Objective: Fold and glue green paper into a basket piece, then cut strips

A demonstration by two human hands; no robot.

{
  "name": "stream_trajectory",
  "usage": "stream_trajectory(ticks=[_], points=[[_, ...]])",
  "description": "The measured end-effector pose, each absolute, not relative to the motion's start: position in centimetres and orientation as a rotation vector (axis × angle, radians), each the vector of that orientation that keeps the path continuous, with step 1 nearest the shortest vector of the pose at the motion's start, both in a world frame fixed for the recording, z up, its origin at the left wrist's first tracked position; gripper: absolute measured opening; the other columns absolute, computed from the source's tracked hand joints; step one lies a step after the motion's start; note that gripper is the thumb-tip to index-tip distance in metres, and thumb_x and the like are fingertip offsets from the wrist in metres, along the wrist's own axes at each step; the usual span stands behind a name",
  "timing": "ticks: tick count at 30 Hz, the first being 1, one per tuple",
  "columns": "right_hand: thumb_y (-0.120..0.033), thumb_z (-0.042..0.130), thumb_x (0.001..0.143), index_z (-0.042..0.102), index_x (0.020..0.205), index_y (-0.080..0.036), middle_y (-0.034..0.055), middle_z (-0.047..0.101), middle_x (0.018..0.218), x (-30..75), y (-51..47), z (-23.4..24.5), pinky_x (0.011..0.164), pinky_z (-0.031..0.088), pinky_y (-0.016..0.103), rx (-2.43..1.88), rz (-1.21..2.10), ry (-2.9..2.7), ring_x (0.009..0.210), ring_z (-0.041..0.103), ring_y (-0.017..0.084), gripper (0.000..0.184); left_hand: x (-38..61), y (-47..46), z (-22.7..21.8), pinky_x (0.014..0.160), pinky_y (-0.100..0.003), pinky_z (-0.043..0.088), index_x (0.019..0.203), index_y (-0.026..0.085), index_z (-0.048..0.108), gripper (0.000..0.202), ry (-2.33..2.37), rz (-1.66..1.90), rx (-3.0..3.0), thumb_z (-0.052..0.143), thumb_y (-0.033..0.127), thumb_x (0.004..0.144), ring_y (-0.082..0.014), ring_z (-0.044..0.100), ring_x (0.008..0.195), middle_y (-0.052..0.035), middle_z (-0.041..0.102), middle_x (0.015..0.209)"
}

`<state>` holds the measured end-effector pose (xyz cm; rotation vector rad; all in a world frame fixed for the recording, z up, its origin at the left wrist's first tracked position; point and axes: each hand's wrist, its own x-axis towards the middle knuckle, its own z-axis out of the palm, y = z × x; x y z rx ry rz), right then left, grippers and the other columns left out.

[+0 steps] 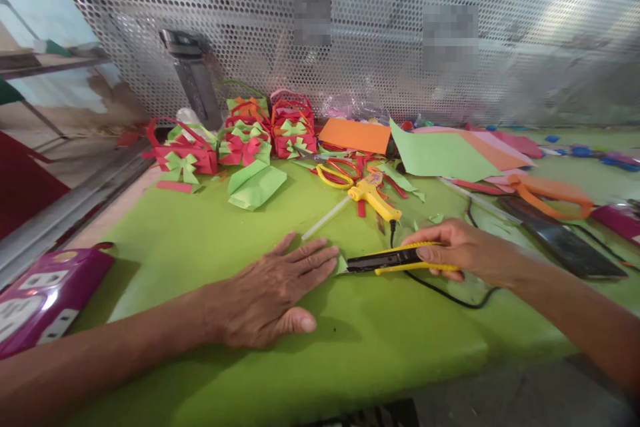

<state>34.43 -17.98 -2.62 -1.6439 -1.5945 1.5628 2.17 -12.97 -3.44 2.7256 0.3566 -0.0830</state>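
Observation:
My left hand [280, 290] lies flat on the green tabletop with its fingers stretched out to the right. A small piece of light green paper [342, 265] shows just past its fingertips; the rest of it, if any, is hidden under the hand. In my right hand [450, 250] is a yellow and black utility knife [387, 259], held level with its tip at that paper. Just beyond the hands lies a yellow hot glue gun [376, 198] with a clear glue stick [325, 219] sticking out of its back. Yellow-handled scissors [334, 176] rest behind it.
Small red and green paper baskets [187, 157] with bows stand at the back left. A folded green paper [257, 185], coloured sheets [445, 152] and scraps lie around. Purple power strip [55, 293] sits left, dark phone [560, 237] right. A bottle [196, 83] leans near the perforated metal wall.

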Motion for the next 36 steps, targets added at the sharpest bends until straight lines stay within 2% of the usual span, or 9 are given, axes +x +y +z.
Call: stream_trajectory(ticks=[4,8,12,22,32,36], points=[[-0.050,0.065,0.073,0.061,0.109,-0.009,-0.0039,0.049,0.053,35.3,-17.4,-2.6,0.039,0.024,0.019,-1.685,1.547,-1.587,0.038,0.036,0.003,0.055,3.2,-13.2,-3.5,0.109,-0.053,-0.005,0.145,0.016,0.004,0.079,0.394,-0.084,2.711,0.027,0.063,0.087,-0.0288,-0.001,0.139,-0.0100,0.003,0.152],[-0.051,0.064,0.073,0.061,0.109,-0.008,-0.0038,0.049,0.054,35.5,-17.3,-3.2,0.039,0.024,0.019,-1.691,1.566,-1.596,0.038,0.037,0.003,0.056,2.5,-12.7,-2.5,0.111,-0.050,-0.004,0.145,0.020,0.000,0.068,0.385,-0.128,2.637,0.024,0.054,0.092,-0.0251,0.001,0.139,-0.0067,0.000,0.152],[-0.050,0.063,0.074,0.062,0.106,-0.009,-0.0039,0.049,0.055,35.5,-17.2,-3.4,0.040,0.025,0.019,-1.670,1.584,-1.609,0.039,0.038,0.003,0.052,1.0,-12.2,-1.9,0.112,-0.047,-0.003,0.145,0.025,0.003,0.059,0.422,-0.121,2.611,0.022,0.049,0.094,-0.0219,0.006,0.140,-0.0015,0.006,0.152],[-0.049,0.064,0.075,0.062,0.108,-0.008,-0.0032,0.049,0.055,35.4,-17.7,-3.2,0.039,0.024,0.019,-1.674,1.588,-1.587,0.038,0.038,0.003,0.053,0.3,-12.3,-3.6,0.112,-0.045,-0.005,0.143,0.025,-0.014,0.065,0.385,-0.088,2.736,0.022,0.049,0.094,-0.0214,0.003,0.140,-0.0017,0.001,0.153],[-0.051,0.063,0.074,0.062,0.112,-0.011,-0.0019,0.052,0.058,35.8,-18.2,-3.8,0.037,0.027,0.018,-1.674,1.597,-1.566,0.039,0.040,0.004,0.055,0.3,-12.3,-3.6,0.112,-0.045,-0.005,0.144,0.023,-0.011,0.068,0.360,-0.065,2.721,0.023,0.052,0.093,-0.0228,0.004,0.140,-0.0039,0.002,0.153],[-0.051,0.063,0.074,0.063,0.112,-0.013,-0.0023,0.051,0.058,35.8,-18.2,-3.7,0.037,0.028,0.018,-1.688,1.586,-1.562,0.039,0.040,0.004,0.054,0.5,-12.4,-3.4,0.111,-0.049,-0.005,0.145,0.024,-0.003,0.066,0.348,-0.108,2.723,0.025,0.054,0.092,-0.0247,0.003,0.140,-0.0034,0.003,0.152]])
